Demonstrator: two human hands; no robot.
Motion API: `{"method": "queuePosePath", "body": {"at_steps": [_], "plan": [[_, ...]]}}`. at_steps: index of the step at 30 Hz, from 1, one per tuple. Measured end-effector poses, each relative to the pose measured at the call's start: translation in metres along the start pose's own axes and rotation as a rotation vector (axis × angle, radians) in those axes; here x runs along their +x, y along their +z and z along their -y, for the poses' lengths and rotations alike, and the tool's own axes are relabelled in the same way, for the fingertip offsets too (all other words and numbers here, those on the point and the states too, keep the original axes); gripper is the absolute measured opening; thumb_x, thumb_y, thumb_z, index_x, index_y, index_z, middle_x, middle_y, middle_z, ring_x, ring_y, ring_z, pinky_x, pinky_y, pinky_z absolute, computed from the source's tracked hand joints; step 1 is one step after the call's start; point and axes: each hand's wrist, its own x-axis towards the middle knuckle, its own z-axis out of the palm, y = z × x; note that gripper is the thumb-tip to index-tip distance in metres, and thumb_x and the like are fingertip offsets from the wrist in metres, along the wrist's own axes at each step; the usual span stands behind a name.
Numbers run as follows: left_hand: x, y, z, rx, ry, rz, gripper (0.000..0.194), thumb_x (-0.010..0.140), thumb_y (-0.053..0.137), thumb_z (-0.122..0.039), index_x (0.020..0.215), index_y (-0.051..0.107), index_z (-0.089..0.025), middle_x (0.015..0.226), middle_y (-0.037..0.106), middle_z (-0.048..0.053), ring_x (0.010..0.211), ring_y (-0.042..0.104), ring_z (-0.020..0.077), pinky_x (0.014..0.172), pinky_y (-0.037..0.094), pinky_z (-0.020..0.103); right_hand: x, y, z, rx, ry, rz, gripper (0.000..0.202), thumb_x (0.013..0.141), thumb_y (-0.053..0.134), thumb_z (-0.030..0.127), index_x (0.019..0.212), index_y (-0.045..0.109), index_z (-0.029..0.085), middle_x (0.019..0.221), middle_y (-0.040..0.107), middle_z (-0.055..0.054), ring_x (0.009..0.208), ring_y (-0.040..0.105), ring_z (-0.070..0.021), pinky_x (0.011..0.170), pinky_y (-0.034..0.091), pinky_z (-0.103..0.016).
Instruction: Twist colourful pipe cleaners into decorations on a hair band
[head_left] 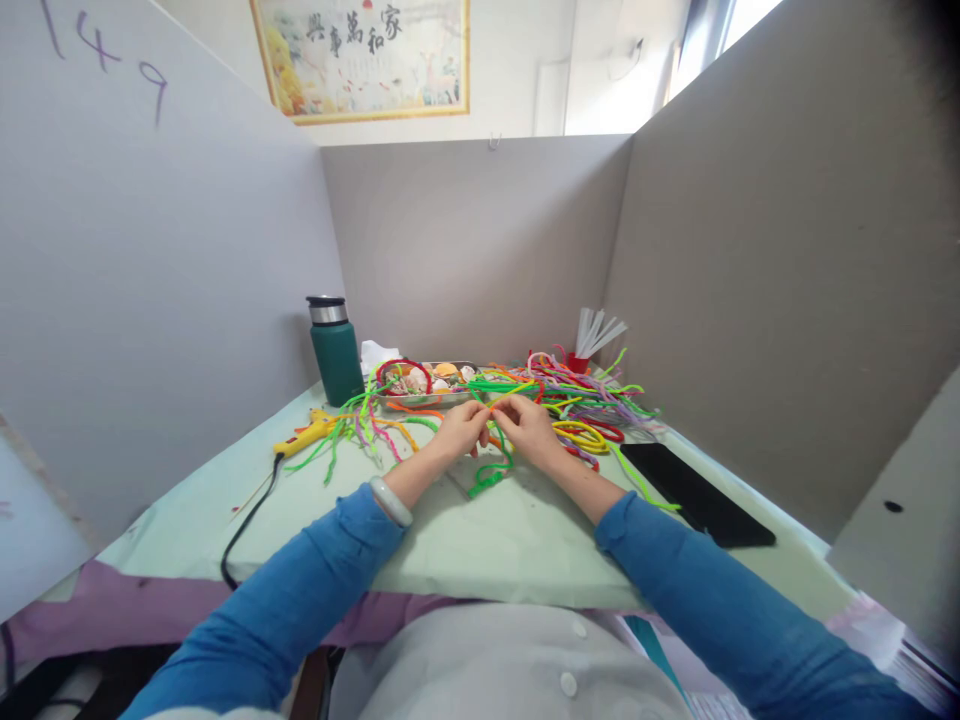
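Over the middle of the table, my left hand (466, 428) and my right hand (523, 428) meet, fingertips pinched close together. Between them is a green pipe cleaner (501, 462), its lower part hanging down in a bend to a thicker coiled end (486, 484) near the tabletop. A yellow strand also runs by the fingertips, but whether it is held I cannot tell. Right behind the hands lies a bundle of green pipe cleaners (504, 386). Coiled yellow pipe cleaners (582, 436) rest just right of my right hand.
On the left stand a green bottle (337, 360) and a yellow glue gun (304, 437) with a black cord. A metal tray (420, 401) holds small items at the back. Many pipe cleaners (592, 390), a red cup (577, 363) of white sticks and a black flat slab (694, 493) lie rightward. Grey partitions (480, 240) surround the table.
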Motion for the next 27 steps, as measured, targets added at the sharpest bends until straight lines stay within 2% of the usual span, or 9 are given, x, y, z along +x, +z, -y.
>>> {"method": "queuePosePath", "body": {"at_steps": [4, 8, 14, 19, 23, 27], "plan": [[-0.001, 0.001, -0.003, -0.024, -0.024, 0.012, 0.025, 0.081, 0.042, -0.037, 0.071, 0.047, -0.015, 0.049, 0.050, -0.004, 0.036, 0.044, 0.0060, 0.036, 0.034, 0.016, -0.001, 0.003, 0.000, 0.006, 0.033, -0.006, 0.013, 0.077, 0.047, 0.024, 0.079, 0.058, 0.017, 0.071, 0.060, -0.001, 0.061, 0.053, -0.0118, 0.058, 0.039, -0.023], [-0.003, 0.001, -0.007, -0.020, -0.019, 0.023, 0.027, 0.081, 0.042, -0.037, 0.065, 0.043, -0.016, 0.043, 0.041, -0.006, 0.032, 0.036, 0.0049, 0.033, 0.029, 0.016, -0.001, 0.004, 0.002, -0.022, 0.041, -0.035, 0.011, 0.075, 0.048, 0.022, 0.077, 0.057, 0.017, 0.068, 0.059, 0.000, 0.060, 0.052, -0.0116, 0.057, 0.038, -0.023], [-0.003, 0.000, -0.008, -0.028, -0.082, 0.051, 0.027, 0.079, 0.045, -0.039, 0.066, 0.044, -0.016, 0.049, 0.039, -0.006, 0.033, 0.031, 0.0032, 0.032, 0.024, 0.016, -0.002, -0.001, 0.006, -0.231, -0.081, -0.032, 0.006, 0.074, 0.049, 0.019, 0.074, 0.054, 0.017, 0.068, 0.056, -0.001, 0.061, 0.049, -0.0115, 0.056, 0.034, -0.022], [-0.001, -0.004, -0.006, -0.004, -0.043, 0.079, 0.028, 0.079, 0.044, -0.040, 0.064, 0.045, -0.016, 0.047, 0.037, -0.006, 0.033, 0.032, 0.0036, 0.033, 0.025, 0.016, -0.001, -0.007, 0.009, -0.352, -0.171, 0.005, 0.009, 0.077, 0.048, 0.021, 0.077, 0.057, 0.017, 0.075, 0.057, -0.002, 0.062, 0.048, -0.0111, 0.056, 0.030, -0.022], [0.000, -0.007, -0.004, 0.040, 0.014, 0.057, 0.030, 0.078, 0.044, -0.040, 0.064, 0.049, -0.014, 0.047, 0.042, -0.005, 0.035, 0.038, 0.0048, 0.034, 0.029, 0.016, 0.001, -0.008, 0.006, -0.232, -0.122, 0.013, 0.013, 0.080, 0.047, 0.023, 0.084, 0.058, 0.018, 0.078, 0.059, -0.003, 0.066, 0.050, -0.0119, 0.059, 0.033, -0.022], [0.001, -0.009, -0.002, 0.041, 0.007, 0.028, 0.030, 0.076, 0.047, -0.041, 0.071, 0.056, -0.012, 0.058, 0.051, -0.001, 0.040, 0.044, 0.0056, 0.036, 0.035, 0.017, 0.003, -0.009, 0.002, -0.096, -0.110, 0.121, 0.015, 0.081, 0.048, 0.025, 0.084, 0.061, 0.018, 0.079, 0.058, -0.003, 0.069, 0.050, -0.0127, 0.063, 0.036, -0.023]]}}
